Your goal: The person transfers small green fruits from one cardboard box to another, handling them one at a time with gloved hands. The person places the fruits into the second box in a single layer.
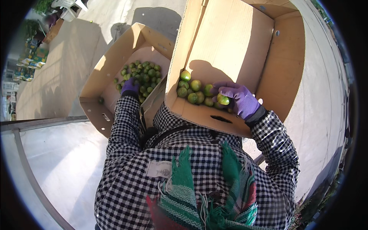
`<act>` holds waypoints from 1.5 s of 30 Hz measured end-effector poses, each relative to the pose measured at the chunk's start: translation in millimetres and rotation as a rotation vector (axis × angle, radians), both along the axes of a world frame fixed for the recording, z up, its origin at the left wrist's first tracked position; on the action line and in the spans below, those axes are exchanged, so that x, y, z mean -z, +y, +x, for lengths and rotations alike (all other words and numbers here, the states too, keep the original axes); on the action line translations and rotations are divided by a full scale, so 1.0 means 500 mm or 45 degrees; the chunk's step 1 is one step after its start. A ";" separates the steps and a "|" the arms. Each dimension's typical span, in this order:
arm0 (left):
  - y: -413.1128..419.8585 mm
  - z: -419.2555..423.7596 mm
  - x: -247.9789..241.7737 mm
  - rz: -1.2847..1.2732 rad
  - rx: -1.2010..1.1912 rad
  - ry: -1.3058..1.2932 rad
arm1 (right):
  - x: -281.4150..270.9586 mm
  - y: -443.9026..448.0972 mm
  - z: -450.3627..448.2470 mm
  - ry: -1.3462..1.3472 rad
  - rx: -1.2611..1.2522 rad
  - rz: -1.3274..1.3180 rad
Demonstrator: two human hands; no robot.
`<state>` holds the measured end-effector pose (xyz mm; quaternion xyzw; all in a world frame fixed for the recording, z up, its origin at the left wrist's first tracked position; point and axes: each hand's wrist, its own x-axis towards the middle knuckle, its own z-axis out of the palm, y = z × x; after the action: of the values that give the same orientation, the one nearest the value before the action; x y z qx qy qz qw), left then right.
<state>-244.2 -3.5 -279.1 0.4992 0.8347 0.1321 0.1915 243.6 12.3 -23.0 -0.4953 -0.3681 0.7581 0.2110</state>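
My left hand [131,86], in a purple glove, reaches down onto a heap of small green fruits [146,72] in the left cardboard box [97,72]; its fingertips are hidden, so I cannot tell what they grip. My right hand [237,96], gloved alike, holds a shiny green tomato-like fruit [223,99] between thumb and fingers, low over the near end of the larger cardboard box [279,69]. Around and left of that hand lie several green fruits [196,85] with yellowish patches, gathered in the box's near left corner.
The larger box overlaps my lap, its cut-out handle [221,119] facing me. A pale, framed sheet [63,161] lies at lower left. Farther off at upper left are a white plastic chair [67,4], stacked printed cartons [31,61] and a partly visible person [51,19] by a box.
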 end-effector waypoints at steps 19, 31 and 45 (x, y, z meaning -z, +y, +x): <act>0.035 -0.081 -0.004 -0.012 -0.320 0.120 | 0.012 0.008 0.007 0.010 0.048 0.128; -0.010 0.427 -0.596 1.348 1.078 0.073 | 0.002 0.008 -0.002 0.285 0.275 0.095; -0.019 0.471 -0.573 0.769 1.087 -0.446 | -0.015 0.020 -0.006 -0.221 -0.097 0.662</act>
<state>-8.5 -13.2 7.2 0.7966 0.4388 0.3574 0.2124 240.8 22.4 -15.8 -0.4734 -0.5853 0.6003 0.2702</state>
